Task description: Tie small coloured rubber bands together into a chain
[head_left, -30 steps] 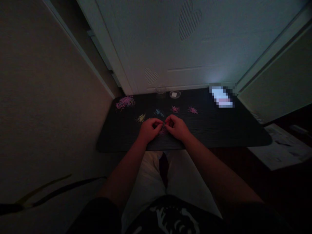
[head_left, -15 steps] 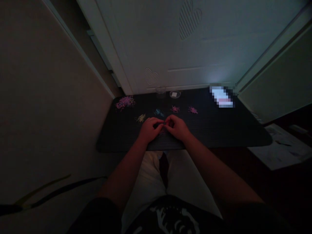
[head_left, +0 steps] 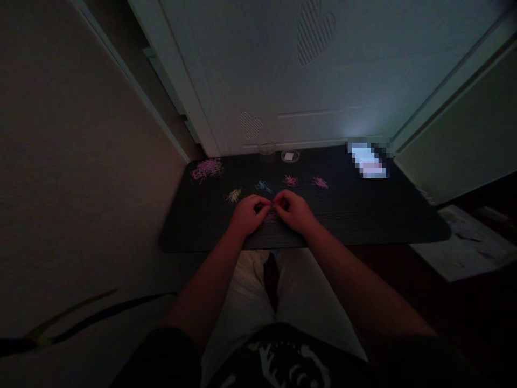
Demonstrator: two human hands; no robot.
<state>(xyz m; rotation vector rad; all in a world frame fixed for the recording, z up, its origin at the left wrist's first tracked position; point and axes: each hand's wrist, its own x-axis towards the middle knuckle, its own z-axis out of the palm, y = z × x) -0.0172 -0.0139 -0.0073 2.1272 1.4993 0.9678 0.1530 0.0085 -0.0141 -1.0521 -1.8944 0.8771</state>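
My left hand (head_left: 249, 214) and my right hand (head_left: 294, 211) meet fingertip to fingertip over the front of the dark table, both pinched. Whatever lies between the fingertips is too small and dim to make out. Under and between them a few thin pinkish strands (head_left: 270, 217) show on the tabletop. Just beyond my hands lie small piles of thin strands: a yellowish pile (head_left: 233, 195), a blue pile (head_left: 264, 186), a red-pink pile (head_left: 290, 180) and a purple-pink pile (head_left: 320, 182).
A larger mixed-colour pile (head_left: 207, 170) lies at the table's (head_left: 388, 215) back left. A clear round container (head_left: 266, 152) and a clear lid with a white square (head_left: 290, 156) stand near the white door (head_left: 258, 64). A bright, pixelated device (head_left: 367, 160) rests at back right.
My fingertips have shifted slightly, the right thumb and finger still pinched close to the left ones. The piles and the container have stayed in place.
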